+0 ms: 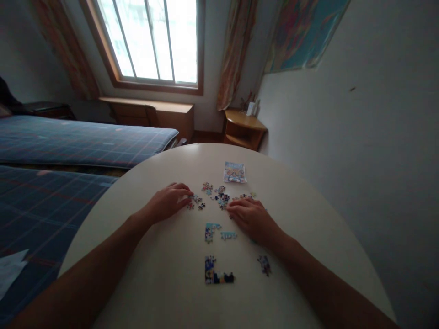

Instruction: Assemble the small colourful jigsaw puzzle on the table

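Observation:
My left hand (168,201) reaches in from the left with its fingers stretched out. Its fingertips touch the edge of a small group of loose jigsaw pieces (201,206). Opposite it, my right hand (252,217) lies low over the table, fingers extended beside a heap of jigsaw pieces (222,199) and partly covering others. Nearer me are a joined corner section (209,233), a short joined strip (228,236) and a larger L-shaped section (210,270). A separate joined cluster (264,265) sits near my right forearm.
A small printed picture sheet (235,172) lies beyond the pieces on the round white table (164,283). Beds with plaid covers (85,141) stand to the left. A wall (360,151) runs along the right, and a corner cabinet (243,123) stands past the far edge.

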Motion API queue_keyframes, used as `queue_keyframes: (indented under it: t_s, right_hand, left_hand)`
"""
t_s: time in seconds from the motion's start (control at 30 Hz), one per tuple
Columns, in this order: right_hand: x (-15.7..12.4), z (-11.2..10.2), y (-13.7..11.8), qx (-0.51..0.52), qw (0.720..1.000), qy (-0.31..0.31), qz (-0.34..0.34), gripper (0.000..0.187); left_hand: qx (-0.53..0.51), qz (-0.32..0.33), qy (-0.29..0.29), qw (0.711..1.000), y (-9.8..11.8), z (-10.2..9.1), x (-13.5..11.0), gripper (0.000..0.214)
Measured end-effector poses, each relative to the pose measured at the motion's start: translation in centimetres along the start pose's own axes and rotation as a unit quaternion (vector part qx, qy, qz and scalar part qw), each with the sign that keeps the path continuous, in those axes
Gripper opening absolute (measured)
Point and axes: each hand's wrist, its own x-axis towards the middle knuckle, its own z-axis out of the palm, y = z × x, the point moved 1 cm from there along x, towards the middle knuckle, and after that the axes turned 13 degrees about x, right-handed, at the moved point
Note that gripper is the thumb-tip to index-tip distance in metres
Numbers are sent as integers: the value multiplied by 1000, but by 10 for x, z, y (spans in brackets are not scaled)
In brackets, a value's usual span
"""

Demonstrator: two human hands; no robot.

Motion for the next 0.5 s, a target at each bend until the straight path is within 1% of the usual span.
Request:
queue_keyframes:
  t_s: [0.13, 0.3, 0.5]
  right_hand:
    - [-1, -2, 9, -11, 1000, -3, 12, 19]
    - [0, -6, 16, 1, 1000, 22, 20, 18]
    - [0, -6, 17, -3, 999, 26, 26, 16]
  left_hand:
    - [27, -16, -7, 999, 3, -1, -1, 31]
    - [36, -46, 6, 998, -3, 0, 0, 32]
    - [47, -85, 28, 995, -8, 2, 1, 32]
